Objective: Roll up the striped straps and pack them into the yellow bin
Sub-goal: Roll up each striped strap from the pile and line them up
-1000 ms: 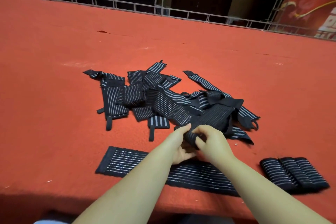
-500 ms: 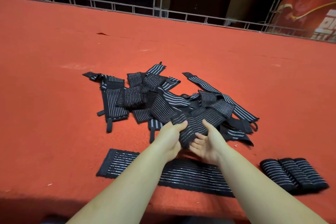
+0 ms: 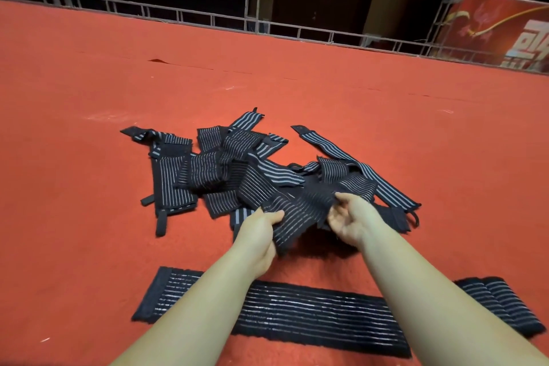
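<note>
Since a moment ago the left hand (image 3: 261, 229) and right hand (image 3: 350, 217) have drawn apart, each gripping one strap (image 3: 300, 211) spread above the pile (image 3: 225, 169) mid-surface, ready for rolling.

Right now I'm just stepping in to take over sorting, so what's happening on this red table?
A person is pulling one striped strap out of the loose pile of straps on the red table, gripping it with the left hand and the right hand. Another strap lies flat near the table's front edge, under the forearms. A few rolled straps sit at the right. No yellow bin is in view, so nothing seen here is packed.
</note>
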